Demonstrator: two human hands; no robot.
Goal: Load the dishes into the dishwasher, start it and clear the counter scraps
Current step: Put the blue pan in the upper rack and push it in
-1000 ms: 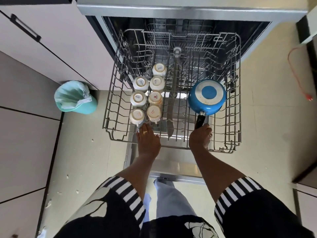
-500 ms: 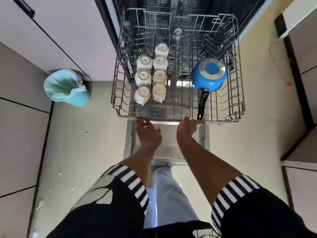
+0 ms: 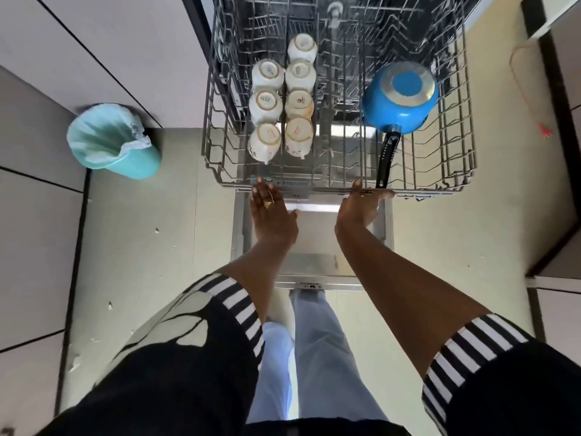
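Rack: a wire dishwasher rack (image 3: 465, 121) stands pulled out over the open door (image 3: 317, 237).
Cups: seven pale cups (image 3: 298, 103) sit upside down in two rows in the rack's left half.
Saucepan: a blue saucepan (image 3: 399, 99) lies upside down towards the rack's right side, its black handle (image 3: 386, 158) reaching the near edge.
Left hand: the left hand (image 3: 270, 212), fingers straight, fingertips at the rack's near edge.
Right hand: the right hand (image 3: 358, 209), fingers stretched flat along the near edge, beside the handle's tip.
Floor: a teal bin (image 3: 125, 155) stands left of the rack.
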